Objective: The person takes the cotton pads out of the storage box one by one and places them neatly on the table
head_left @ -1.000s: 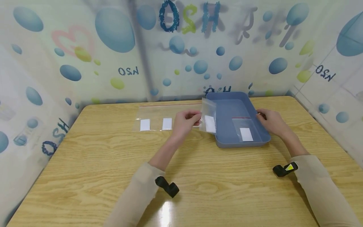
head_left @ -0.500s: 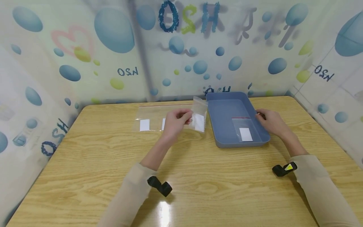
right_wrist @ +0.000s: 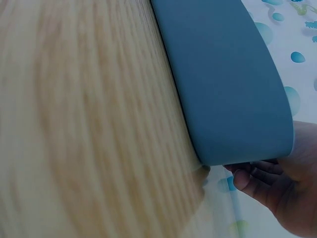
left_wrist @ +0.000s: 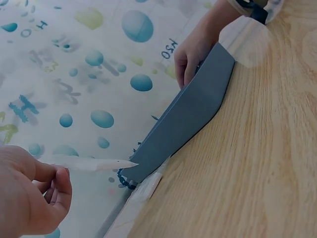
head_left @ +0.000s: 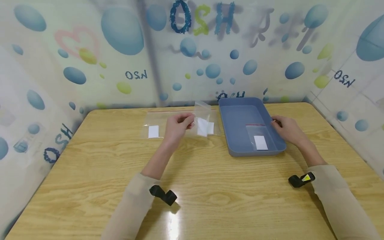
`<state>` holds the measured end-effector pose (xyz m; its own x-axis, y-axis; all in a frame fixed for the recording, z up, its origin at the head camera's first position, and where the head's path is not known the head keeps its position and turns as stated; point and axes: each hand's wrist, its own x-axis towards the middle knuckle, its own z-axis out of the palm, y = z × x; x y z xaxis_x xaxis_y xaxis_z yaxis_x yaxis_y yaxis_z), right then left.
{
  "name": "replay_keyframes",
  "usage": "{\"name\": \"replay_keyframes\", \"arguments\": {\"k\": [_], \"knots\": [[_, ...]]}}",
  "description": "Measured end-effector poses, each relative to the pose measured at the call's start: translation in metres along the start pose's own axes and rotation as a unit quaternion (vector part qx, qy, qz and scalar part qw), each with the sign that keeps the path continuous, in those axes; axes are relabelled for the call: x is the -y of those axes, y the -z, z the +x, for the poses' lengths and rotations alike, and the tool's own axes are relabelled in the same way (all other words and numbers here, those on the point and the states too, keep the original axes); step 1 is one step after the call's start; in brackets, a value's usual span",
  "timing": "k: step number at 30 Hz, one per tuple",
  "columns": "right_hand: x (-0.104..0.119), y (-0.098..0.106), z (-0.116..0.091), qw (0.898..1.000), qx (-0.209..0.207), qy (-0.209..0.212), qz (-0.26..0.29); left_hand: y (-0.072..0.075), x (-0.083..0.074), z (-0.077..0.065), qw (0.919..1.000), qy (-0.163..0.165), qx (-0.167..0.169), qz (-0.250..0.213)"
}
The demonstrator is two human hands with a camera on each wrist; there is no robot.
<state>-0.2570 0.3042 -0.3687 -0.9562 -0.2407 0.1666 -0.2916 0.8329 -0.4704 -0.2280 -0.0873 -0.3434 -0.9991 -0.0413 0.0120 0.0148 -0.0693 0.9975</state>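
Note:
My left hand (head_left: pixel 177 126) pinches a clear zip bag (head_left: pixel 202 125) with a white card in it, between thumb and fingers. The bag stands upright over other clear bags on the table; in the left wrist view the same bag (left_wrist: pixel 94 162) shows almost edge-on. Under it lie a bag with a white card (head_left: pixel 153 131) at the left and another white card (head_left: pixel 211 128), partly covered, at the right. My right hand (head_left: pixel 285 128) grips the right side of a blue-grey tray (head_left: pixel 252 154). Inside the tray lies one red-topped zip bag (head_left: pixel 260 141) with a white card.
The wooden table (head_left: pixel 228 196) runs back to a patterned curtain (head_left: pixel 198 73) with blue and green dots. The tray stands near the table's back edge, right of the row of bags. A black wrist camera (head_left: pixel 163 195) sits on each sleeve.
My left hand has moved left with the bag, from over the tray's left rim to over the row of bags. The right hand and the tray have stayed in place.

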Motion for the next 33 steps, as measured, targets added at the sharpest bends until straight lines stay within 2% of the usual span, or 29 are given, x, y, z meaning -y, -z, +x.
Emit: {"name": "replay_keyframes", "arguments": {"k": [9, 17, 22, 33], "knots": [[0.001, 0.0, -0.001, 1.0, -0.001, -0.004, -0.007, 0.014, -0.001, 0.004, 0.9998, -0.001, -0.016, 0.012], [0.0, 0.0, -0.002, 1.0, -0.003, -0.003, -0.004, 0.027, -0.004, 0.009, 0.9991, 0.012, -0.024, 0.032], [0.0, 0.0, -0.002, 1.0, 0.001, -0.003, -0.001, 0.034, -0.009, 0.01, 0.9987, 0.025, -0.031, 0.03], [-0.001, 0.0, -0.001, 1.0, 0.005, -0.007, 0.002, 0.054, -0.016, 0.014, 0.9976, 0.028, -0.059, 0.026]]}}
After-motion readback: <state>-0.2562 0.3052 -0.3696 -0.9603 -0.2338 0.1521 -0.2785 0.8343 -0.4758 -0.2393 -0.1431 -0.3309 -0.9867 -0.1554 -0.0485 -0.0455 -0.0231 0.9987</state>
